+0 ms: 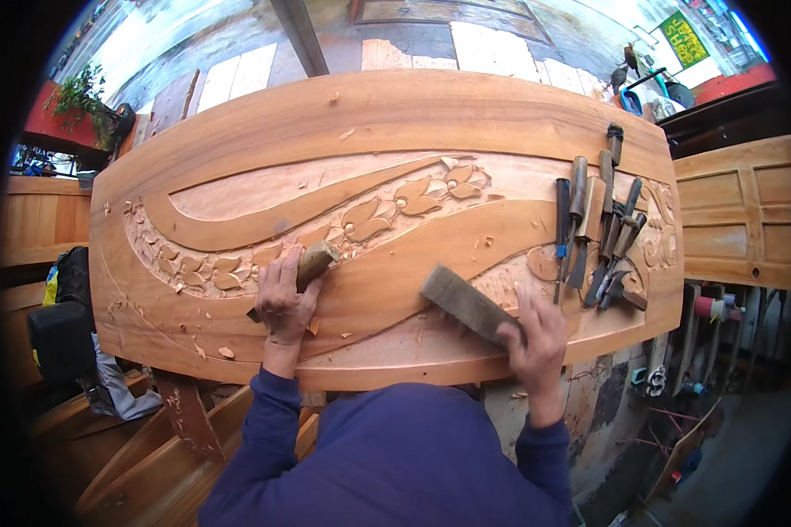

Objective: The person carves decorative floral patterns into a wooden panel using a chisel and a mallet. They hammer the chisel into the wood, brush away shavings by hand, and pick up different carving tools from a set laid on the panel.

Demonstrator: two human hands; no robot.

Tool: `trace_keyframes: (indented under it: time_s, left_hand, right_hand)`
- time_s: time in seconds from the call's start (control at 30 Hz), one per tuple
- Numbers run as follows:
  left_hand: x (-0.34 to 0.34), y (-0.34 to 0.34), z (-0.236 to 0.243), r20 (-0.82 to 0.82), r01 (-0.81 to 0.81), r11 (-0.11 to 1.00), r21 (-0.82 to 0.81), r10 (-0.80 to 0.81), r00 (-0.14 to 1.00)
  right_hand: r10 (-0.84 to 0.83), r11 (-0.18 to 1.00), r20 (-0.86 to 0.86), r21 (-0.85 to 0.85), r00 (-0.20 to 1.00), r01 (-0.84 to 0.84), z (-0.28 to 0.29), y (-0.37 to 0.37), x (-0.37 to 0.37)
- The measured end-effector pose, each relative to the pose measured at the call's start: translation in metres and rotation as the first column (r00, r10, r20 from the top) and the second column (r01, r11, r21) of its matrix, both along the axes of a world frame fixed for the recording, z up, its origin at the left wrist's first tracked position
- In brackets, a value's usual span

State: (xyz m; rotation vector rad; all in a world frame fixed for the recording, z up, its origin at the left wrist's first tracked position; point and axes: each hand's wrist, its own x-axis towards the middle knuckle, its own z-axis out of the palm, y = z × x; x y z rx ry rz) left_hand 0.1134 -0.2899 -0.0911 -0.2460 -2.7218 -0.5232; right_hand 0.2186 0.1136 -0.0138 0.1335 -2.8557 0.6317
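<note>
A left hand curls round a tool over the panel's left half, butt pointing far-right; toward the panel's near edge, a block slants near-right to the blurred right hand, whose grip cannot be told.

yellow lettering | on a green sign | background, upper right | tilted

We counted one left hand, one right hand, one carved panel, one rectangular block and one wooden-handled tool. Overlapping chisels we could not number.
</note>
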Motion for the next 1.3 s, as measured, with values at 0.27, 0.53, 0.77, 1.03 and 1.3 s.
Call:
trace_keyframes:
  time_s: [0.27, 0.53, 0.77, 1.03, 1.3]
  left_hand:
    - [0.001, -0.002, 0.0, -0.021, 0.005, 1.0, 0.008, -0.005, 1.0]
    - [0.004, -0.006, -0.009, -0.069, -0.076, 0.995, 0.063, 0.08, 0.994]
    - [0.01, -0.006, 0.008, -0.162, 0.024, 0.993, 0.113, -0.006, 0.987]
    - [0.043, 0.075, 0.101, -0.354, 0.707, 0.59, 0.39, -0.613, 0.707]
    - [0.056, 0.145, 0.118, -0.241, 0.646, 0.221, 0.731, -0.801, 0.547]
  right_hand:
    - [0.217, 0.951, 0.141, 0.194, 0.966, -0.242, -0.074, 0.013, -0.178]
    - [-0.171, 0.985, 0.043, 0.021, 0.984, 0.17, -0.076, 0.001, -0.166]
    - [-0.136, 0.989, -0.068, -0.064, 0.988, 0.131, -0.017, -0.04, -0.039]
    - [-0.088, 0.846, -0.034, -0.53, 0.996, 0.057, 0.023, -0.146, 0.047]
    - [-0.511, 0.629, -0.021, -0.69, 0.859, 0.358, 0.03, -0.154, 0.081]
